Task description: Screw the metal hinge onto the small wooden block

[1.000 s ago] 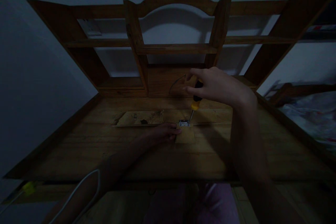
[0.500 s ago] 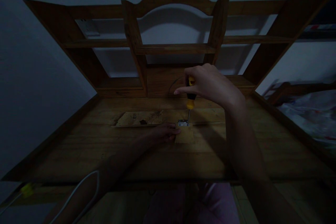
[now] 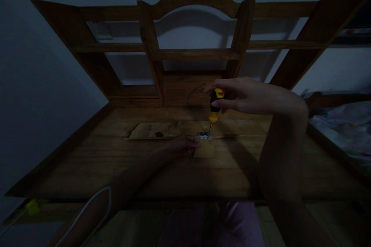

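Note:
My right hand is closed around the handle of a yellow and black screwdriver, which leans with its top to the right. The screwdriver's tip meets the right end of a small silver metal fitting, perhaps a hinge. That fitting sits at the far edge of a small square wooden block on the desk top. My left hand grips the block's left edge near the fitting, its fingers bent and pressed to the wood. Dim light hides the detail at the tip.
A worn wooden strip lies on the wooden desk, left of the block. Behind rises a wooden shelf unit. Plastic-wrapped things are at the right. A pale cord loops by my left forearm, and a yellow object is at lower left.
My right hand and wrist have shifted right and turned, the fingers now around the handle's side. The screwdriver has gone from nearly upright to tilted right. My left hand stays on the block.

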